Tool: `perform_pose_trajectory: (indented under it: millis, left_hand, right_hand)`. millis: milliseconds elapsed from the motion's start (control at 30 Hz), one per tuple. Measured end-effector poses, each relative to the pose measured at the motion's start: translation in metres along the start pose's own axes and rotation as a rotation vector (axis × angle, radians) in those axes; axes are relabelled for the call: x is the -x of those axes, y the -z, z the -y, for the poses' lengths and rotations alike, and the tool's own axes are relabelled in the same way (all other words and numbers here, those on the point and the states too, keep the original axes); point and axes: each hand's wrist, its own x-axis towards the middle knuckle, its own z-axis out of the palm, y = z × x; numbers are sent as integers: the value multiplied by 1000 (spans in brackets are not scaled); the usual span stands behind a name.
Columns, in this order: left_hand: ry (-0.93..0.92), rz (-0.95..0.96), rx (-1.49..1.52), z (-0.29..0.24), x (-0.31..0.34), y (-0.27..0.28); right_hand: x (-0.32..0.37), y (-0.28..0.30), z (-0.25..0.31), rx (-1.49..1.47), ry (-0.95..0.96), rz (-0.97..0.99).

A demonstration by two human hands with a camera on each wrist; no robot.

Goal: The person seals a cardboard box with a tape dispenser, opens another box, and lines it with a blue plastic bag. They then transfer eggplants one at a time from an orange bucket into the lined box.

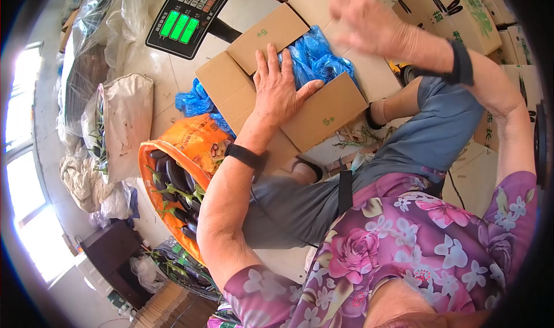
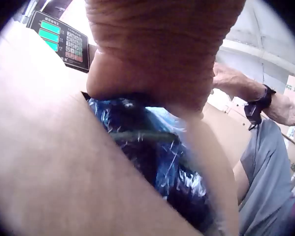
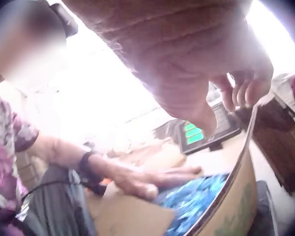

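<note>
A cardboard box (image 1: 225,91) stands with its flaps up, and crumpled blue plastic (image 1: 316,55) fills its opening. Dark, glossy shapes and a green stem show through the plastic (image 2: 137,142) in the left wrist view. My left hand (image 1: 278,88) lies across a flap and the plastic, fingers straight and thumb spread toward the near flap (image 1: 328,111). Blurred in the head view, my right hand (image 1: 369,25) is raised over the far right side of the box. Its fingers (image 3: 238,93) bend loosely by the top edge of a flap (image 3: 236,182), nothing in them.
A scale display (image 1: 187,19) with green readouts stands beyond the box. An orange bag (image 1: 190,134) of eggplants (image 1: 173,175) leans at the left, near a whitish sack (image 1: 130,126). Printed cartons (image 1: 456,16) are stacked at the right. The person's legs (image 1: 375,149) flank the box.
</note>
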Motion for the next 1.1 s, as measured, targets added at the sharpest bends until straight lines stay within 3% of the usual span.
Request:
perform_pose_trajectory:
  millis: [67, 133, 167, 233, 300, 333, 400, 567, 633, 700, 767, 900, 967, 1000, 1067, 1100]
  left_hand:
    - [42, 89, 53, -4, -6, 7]
    - [68, 136, 88, -6, -8, 13]
    - [98, 182, 116, -5, -9, 16]
    - [97, 191, 93, -5, -10, 21]
    - [97, 205, 82, -5, -8, 20]
    - [95, 217, 93, -3, -8, 21]
    - [78, 220, 107, -1, -12, 23]
    - [40, 247, 102, 9, -11, 25]
    - [22, 264, 82, 9, -11, 28]
    - [2, 284, 62, 7, -9, 27]
    - [-27, 213, -76, 0, -6, 18]
    - [-58, 32, -97, 0, -2, -10]
    - [-77, -3, -86, 1, 3, -11]
    - [-76, -7, -88, 0, 2, -9]
    - [-57, 38, -79, -3, 2, -6]
    - [-62, 31, -77, -4, 1, -4]
  right_hand:
    - [-12, 20, -26, -51, -113, -19]
    - [-19, 38, -34, -461, -647, 676]
    - [-16, 37, -31, -462, -644, 674]
    - [2, 33, -10, -196, -274, 637]
    - [17, 41, 13, -204, 93, 83]
    - [22, 46, 22, -204, 85, 88]
    - [26, 57, 34, -295, 389, 515]
    - [36, 3, 40, -235, 273, 655]
    - [29, -14, 38, -152, 147, 497]
    - [15, -22, 38, -99, 173, 492]
    - [8, -21, 40, -109, 164, 743]
    - [9, -24, 41, -23, 152, 771]
    - [14, -19, 35, -12, 142, 575]
    - [10, -13, 28, -9, 144, 572]
    - [-3, 6, 5, 100, -89, 323]
    - [-10, 10, -19, 108, -90, 321]
